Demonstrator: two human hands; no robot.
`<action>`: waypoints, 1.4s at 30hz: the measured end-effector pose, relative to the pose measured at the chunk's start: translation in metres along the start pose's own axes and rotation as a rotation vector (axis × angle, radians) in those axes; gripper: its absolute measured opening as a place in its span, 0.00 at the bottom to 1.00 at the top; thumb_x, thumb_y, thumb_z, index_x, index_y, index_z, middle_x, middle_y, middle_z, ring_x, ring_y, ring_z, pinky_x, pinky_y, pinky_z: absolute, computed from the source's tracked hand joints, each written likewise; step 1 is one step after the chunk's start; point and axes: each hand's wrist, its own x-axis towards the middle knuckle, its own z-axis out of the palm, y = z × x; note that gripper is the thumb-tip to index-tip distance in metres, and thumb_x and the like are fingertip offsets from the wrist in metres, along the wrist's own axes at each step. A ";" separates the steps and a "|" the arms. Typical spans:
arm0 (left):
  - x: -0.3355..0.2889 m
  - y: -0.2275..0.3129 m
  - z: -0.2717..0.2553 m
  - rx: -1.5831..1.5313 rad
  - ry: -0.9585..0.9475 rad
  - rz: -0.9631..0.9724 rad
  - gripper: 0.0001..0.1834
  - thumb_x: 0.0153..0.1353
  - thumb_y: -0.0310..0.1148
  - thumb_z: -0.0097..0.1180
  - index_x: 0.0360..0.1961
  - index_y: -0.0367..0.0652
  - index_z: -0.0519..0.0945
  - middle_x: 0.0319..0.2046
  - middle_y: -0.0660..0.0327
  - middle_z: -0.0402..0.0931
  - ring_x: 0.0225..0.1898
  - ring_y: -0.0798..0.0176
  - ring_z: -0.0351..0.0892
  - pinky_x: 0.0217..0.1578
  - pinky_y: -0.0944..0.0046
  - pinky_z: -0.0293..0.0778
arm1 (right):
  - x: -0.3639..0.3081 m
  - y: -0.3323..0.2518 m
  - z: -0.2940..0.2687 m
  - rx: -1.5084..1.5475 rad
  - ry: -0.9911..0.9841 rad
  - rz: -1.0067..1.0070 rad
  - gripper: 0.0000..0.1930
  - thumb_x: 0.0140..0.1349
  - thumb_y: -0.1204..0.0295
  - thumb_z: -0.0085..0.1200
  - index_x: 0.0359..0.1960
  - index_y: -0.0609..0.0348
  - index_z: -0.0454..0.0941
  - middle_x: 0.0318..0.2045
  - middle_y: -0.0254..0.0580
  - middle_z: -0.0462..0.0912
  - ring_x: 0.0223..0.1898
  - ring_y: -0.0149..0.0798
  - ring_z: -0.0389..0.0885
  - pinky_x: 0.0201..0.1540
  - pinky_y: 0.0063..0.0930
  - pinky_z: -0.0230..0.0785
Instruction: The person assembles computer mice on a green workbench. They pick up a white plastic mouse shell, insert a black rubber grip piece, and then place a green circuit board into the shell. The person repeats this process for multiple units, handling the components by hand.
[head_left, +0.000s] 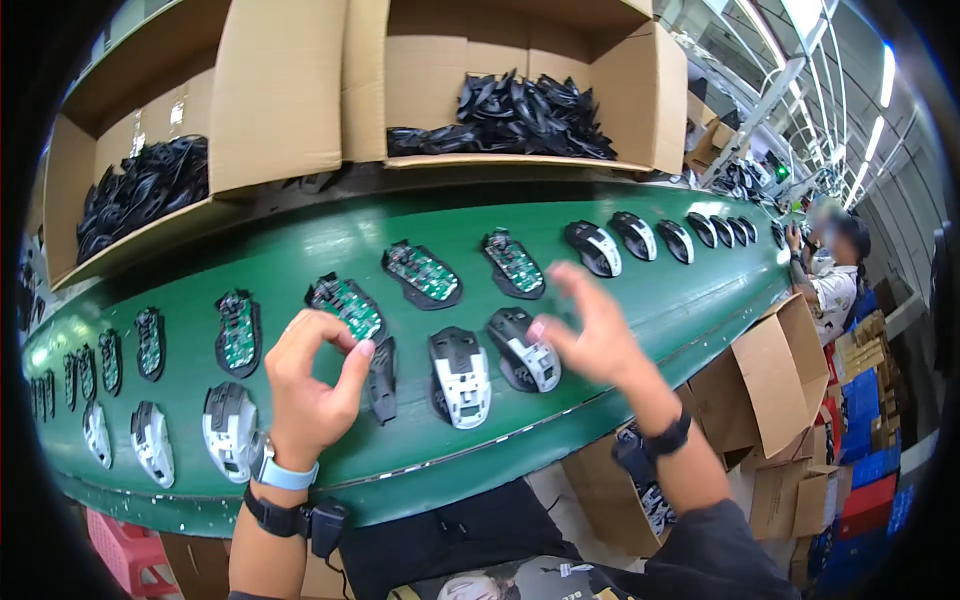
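Note:
My left hand (312, 385) is closed in a pinch, its thumb and forefinger meeting beside a mouse base with a green circuit board (347, 305). Whatever lies between those fingertips is hidden. Just right of the thumb is a narrow dark mouse part (383, 382); I cannot tell if the hand touches it. My right hand (597, 335) is open and slightly blurred, fingers apart, above the belt. Nearest to it is a black-and-white mouse shell (524, 350). Another such shell (459, 378) lies between the hands. A further board base (513, 264) sits beyond them.
The green belt (400, 222) carries a far row of board bases (238, 333) and a near row of shells (152, 444). Cardboard boxes of black parts (530, 115) stand behind it. A person (835, 265) sits far right. An open carton (770, 375) is by the near edge.

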 end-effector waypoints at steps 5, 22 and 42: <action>-0.002 -0.001 0.004 -0.115 0.012 -0.108 0.06 0.61 0.23 0.66 0.30 0.33 0.79 0.27 0.56 0.79 0.31 0.62 0.78 0.35 0.63 0.74 | -0.020 -0.050 0.021 0.090 -0.012 0.136 0.33 0.56 0.59 0.73 0.61 0.59 0.76 0.54 0.58 0.82 0.56 0.58 0.81 0.60 0.46 0.73; 0.021 -0.008 -0.019 -1.248 0.162 -0.669 0.27 0.84 0.37 0.40 0.79 0.47 0.59 0.69 0.55 0.72 0.67 0.54 0.76 0.66 0.47 0.76 | 0.317 0.004 0.043 -0.195 0.071 -0.145 0.16 0.59 0.67 0.66 0.46 0.64 0.87 0.44 0.53 0.91 0.46 0.53 0.90 0.52 0.41 0.81; 0.011 -0.018 -0.022 -1.201 0.014 -0.746 0.28 0.63 0.33 0.61 0.63 0.46 0.67 0.51 0.56 0.76 0.50 0.58 0.79 0.48 0.50 0.84 | 0.344 0.029 0.069 -0.264 -0.078 -0.183 0.23 0.60 0.64 0.65 0.53 0.67 0.83 0.44 0.63 0.88 0.49 0.61 0.87 0.55 0.46 0.78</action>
